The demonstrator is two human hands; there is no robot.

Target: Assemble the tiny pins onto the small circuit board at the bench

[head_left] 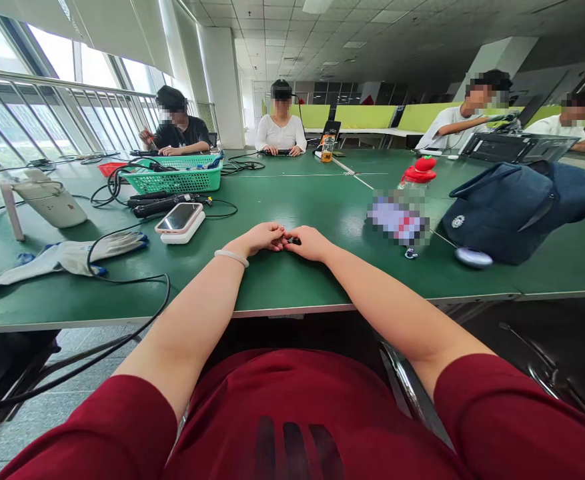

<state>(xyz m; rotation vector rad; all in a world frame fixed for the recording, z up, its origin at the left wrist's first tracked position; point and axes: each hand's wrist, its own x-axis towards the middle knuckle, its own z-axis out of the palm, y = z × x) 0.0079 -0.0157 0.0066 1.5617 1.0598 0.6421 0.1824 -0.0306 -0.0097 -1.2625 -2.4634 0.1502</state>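
The left hand (267, 238) is curling its fingers inward at twelve o'clock from the wearer, touching the right hand (312, 244); its hold cannot be told; the right hand, nearly closed, is pinching a small black object (295, 241), partly hidden, between the hands; a pink-edged smartphone (181, 218) is lying toward ten o'clock of them, a clear red-capped bottle (419, 171) standing toward two.
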